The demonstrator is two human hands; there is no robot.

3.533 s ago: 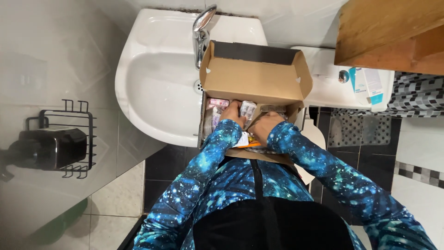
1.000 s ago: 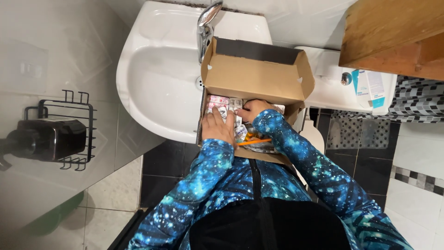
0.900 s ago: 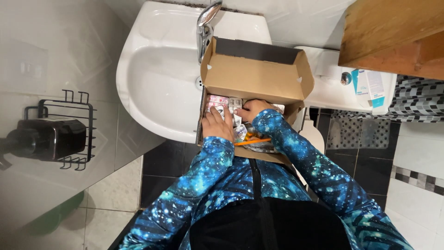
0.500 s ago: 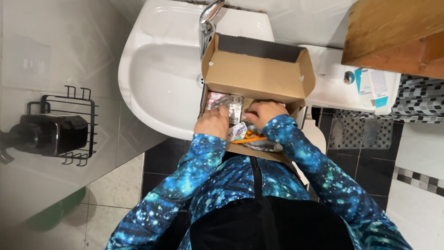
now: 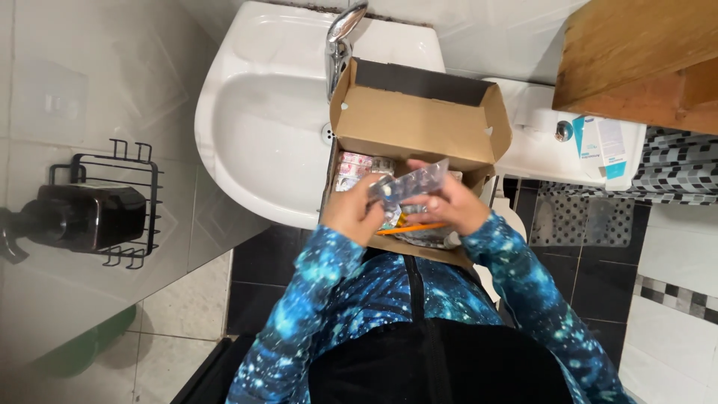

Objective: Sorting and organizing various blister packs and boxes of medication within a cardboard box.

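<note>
Both hands (image 5: 404, 209) hold a blister pack (image 5: 410, 184) over the cardboard box (image 5: 419, 127).

My left hand (image 5: 350, 213) and right hand (image 5: 456, 206) cover much of the cardboard box (image 5: 419, 123), so I cannot identify the contents beneath them. The blister strip (image 5: 410, 182) is motion-blurred; I cannot count its pockets. The wooden cabinet (image 5: 636, 60) is cut off by the frame's top and right edges.

Silvery blister pack (image 5: 410, 184), flat and slightly tilted, held at both ends above open cardboard box (image 5: 419, 131) with more blister packs inside.
</note>
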